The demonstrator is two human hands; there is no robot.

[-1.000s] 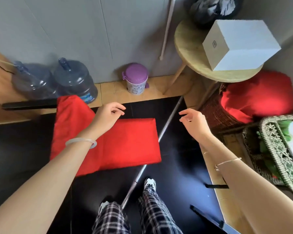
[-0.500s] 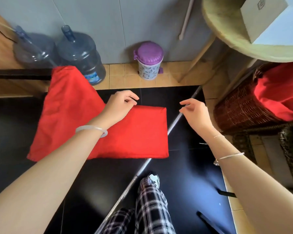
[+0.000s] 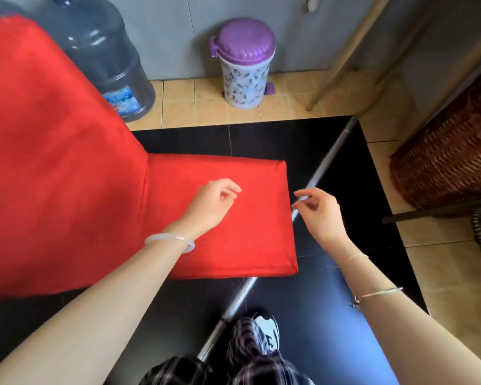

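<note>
Fingers (image 3: 232,187) of the left hand (image 3: 211,204) are loosely curled, thumb close to forefinger, and we see nothing pinched between them. They hang over the folded part of the red cloth (image 3: 247,240); we cannot tell whether they touch it. The right hand (image 3: 321,208) has fingertips (image 3: 300,193) slightly apart and relaxed, also holding nothing.

Change since a second ago: both hands have dropped and come nearer. The left slid from the cloth's far edge to the middle of the folded panel. The right, which was well apart from the cloth, is now just beside its right edge, over the metal pole (image 3: 331,151). The cloth itself has not shifted. It lies on the black table (image 3: 317,315), folded half flat, the other half spread out to the left.

We judge this as lining up for the next fold or a smoothing pass, with the right-hand edge the likely grab point and no grip made yet.

Pose: both palms face down and both wrists are bent slightly, with a white bangle (image 3: 168,240) on the left one. Both forearms reach forward from the bottom corners and converge toward the cloth.
</note>
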